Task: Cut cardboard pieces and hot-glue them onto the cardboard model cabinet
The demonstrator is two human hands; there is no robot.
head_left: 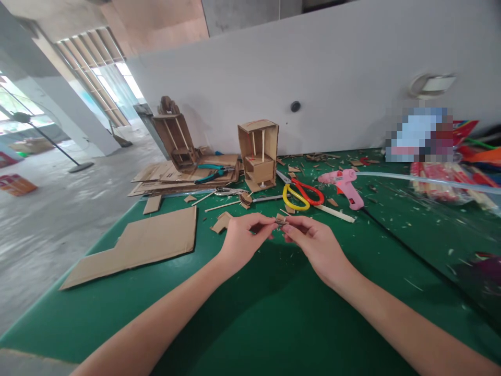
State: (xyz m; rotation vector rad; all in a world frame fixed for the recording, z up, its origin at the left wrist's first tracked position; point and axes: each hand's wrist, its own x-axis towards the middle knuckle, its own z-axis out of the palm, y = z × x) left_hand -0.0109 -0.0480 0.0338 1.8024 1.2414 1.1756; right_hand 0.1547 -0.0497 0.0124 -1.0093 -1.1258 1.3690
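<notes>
A small brown piece of cardboard [281, 220] is pinched at the fingertips of both hands, just above the green table. My left hand [249, 235] grips its left end between thumb and fingers. From the right, my right hand [313, 243] pinches the other end. The fingers hide part of the piece. Just beyond my hands lie scissors [300, 196] with one yellow and one red handle. A pink glue gun [346, 185] rests on the table to their right. Behind stands an upright cardboard box frame [258, 151] with sticks inside.
A flat cut cardboard sheet [156, 237] lies at the left on the green table [250, 324]. Blue-handled pliers [213, 172] rest near stacked cardboard, beside a second box frame [176, 136]. Bagged sticks [438, 180] lie at the right; a black cord [410, 256] crosses the table.
</notes>
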